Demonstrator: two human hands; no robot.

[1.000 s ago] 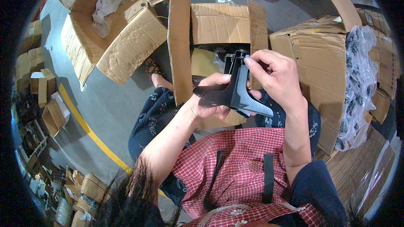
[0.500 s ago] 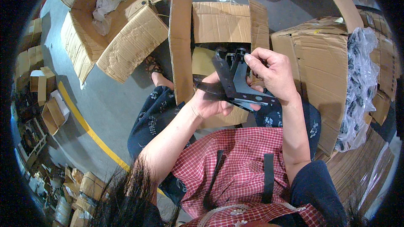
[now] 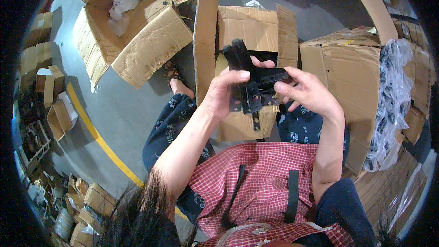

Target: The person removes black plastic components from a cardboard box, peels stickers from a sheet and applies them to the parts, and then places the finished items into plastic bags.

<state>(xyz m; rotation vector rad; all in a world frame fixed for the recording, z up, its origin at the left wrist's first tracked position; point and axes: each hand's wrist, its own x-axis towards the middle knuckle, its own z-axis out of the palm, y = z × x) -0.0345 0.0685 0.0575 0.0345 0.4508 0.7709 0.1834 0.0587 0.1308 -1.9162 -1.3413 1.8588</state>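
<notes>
Between my hands, above an open cardboard box (image 3: 247,20), is a black bracket-like part (image 3: 253,87) with several arms and small holes along its lower pieces. My left hand (image 3: 222,92) grips it from the left, the thumb lying across its top and fingertips showing behind it. On the other side, my right hand (image 3: 309,92) closes thumb and fingers on the end of the arm that sticks out to the right. The part's underside and most of my left fingers are hidden.
A large open carton (image 3: 152,39) with crumpled white plastic inside stands at the far left. To the right is another carton (image 3: 340,71), with clear plastic bags (image 3: 392,105) of dark parts beside it. A yellow line (image 3: 98,137) crosses the floor; small boxes (image 3: 61,118) lie left of it.
The black part has been turned over in my hands, its arms now pointing up and right. My left thumb has come on top, and my right hand has moved lower.
</notes>
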